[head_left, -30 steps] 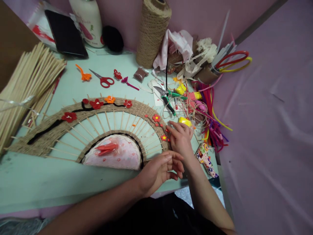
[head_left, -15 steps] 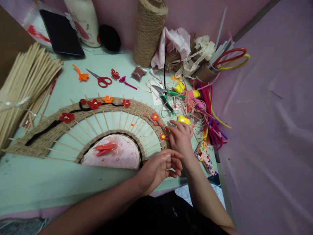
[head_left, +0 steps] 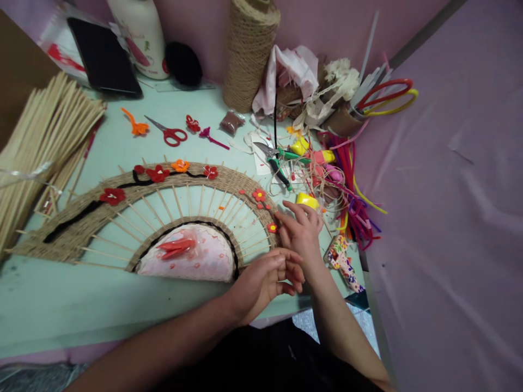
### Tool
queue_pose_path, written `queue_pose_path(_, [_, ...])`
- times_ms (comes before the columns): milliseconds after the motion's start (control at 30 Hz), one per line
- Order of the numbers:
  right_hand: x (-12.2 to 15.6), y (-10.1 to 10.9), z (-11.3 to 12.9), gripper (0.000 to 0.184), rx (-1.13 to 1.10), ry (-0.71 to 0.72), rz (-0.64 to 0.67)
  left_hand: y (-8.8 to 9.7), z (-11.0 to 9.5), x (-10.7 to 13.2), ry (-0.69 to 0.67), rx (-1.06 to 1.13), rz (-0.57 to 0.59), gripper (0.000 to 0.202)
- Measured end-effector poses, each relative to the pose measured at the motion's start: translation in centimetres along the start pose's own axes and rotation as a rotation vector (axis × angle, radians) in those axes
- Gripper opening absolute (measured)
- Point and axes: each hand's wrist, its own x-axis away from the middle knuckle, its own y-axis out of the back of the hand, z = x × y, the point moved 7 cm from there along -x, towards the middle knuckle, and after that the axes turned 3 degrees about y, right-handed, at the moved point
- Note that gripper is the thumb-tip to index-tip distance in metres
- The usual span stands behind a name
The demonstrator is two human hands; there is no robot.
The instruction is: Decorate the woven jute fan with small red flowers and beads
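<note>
Indeed, a brown cup (head_left: 342, 124) holds sticks (head_left: 371, 87); flowers (head_left: 158, 173) dot the woven fan (head_left: 231, 181); left grip (head_left: 263, 283) half-open, empty; right grip (head_left: 303, 234) unclear.

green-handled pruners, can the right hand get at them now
Probably yes: the pruners have one handle toward the right hand, with tabletop showing between. The yellow lump sits to the side, though loose strings nearby might snag.

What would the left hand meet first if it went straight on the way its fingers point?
The left hand would probably meet the right hand first, around the wrist; depth is unclear, so it might pass above or below.
</note>
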Motion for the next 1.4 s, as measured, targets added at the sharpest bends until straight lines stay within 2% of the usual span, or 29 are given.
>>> queue_pose_path(233, [0.2,0.6,-0.1,0.028,-0.013,-0.02,-0.042,0.1,0.1,-0.1,0.0,-0.009,0.005,0.031])
queue_pose_path(433, [0.1,0.2,-0.1,0.027,-0.001,-0.02,0.015,0.0,0.0,-0.1,-0.003,-0.008,-0.004,0.03])
queue_pose_path(633, [0.6,1.5,-0.6,0.028,0.03,-0.061,-0.046,0.1,0.1,-0.2,0.002,-0.006,0.001,0.031])
queue_pose_path(833, [1.1,0.7,-0.7,0.028,0.035,-0.069,0.049,0.0,0.0,-0.1,0.003,0.004,0.004,0.031])
queue_pose_path(1400, [0.8,0.8,-0.1,0.025,0.031,-0.051,0.029,-0.1,-0.2,0.0,-0.009,-0.019,-0.019,0.032])
